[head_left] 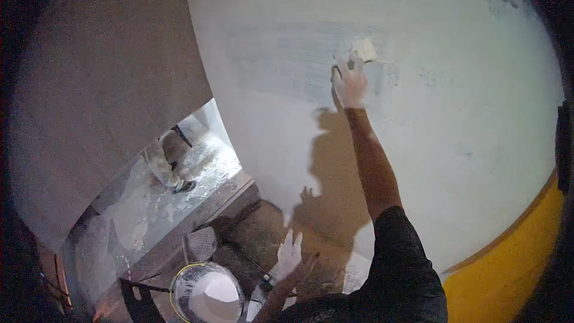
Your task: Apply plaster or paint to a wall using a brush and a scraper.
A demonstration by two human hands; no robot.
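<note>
At the far left, a bare grey wall panel point(101, 84) is seen, and below it an opening onto a lower area covered with plastic sheeting point(149, 203), where the legs of another person point(164, 164) are partly visible. Near the bottom edge, a bucket point(208, 296) with a yellow rim is seen, filled with white material.

Just right of the bucket, the left hand point(290, 256) is held open with the fingers spread; nothing is gripped by it. A dark tool point(263, 280) lies just below it; its kind cannot be made out.

Further right, the right hand point(350, 82) is raised against the white wall point(454, 113) and is closed on a small pale sanding block point(363, 49), which is pressed flat to the wall surface. The block is judged to be light and fairly stiff, with a rough working face; it is best held across its back with the fingertips over the edges. A dusty, slippery surface is to be expected.

A yellow band point(508, 263) runs along the wall at the lower right. The block is largely covered by the fingers, and the frame corners are lost in darkness.
</note>
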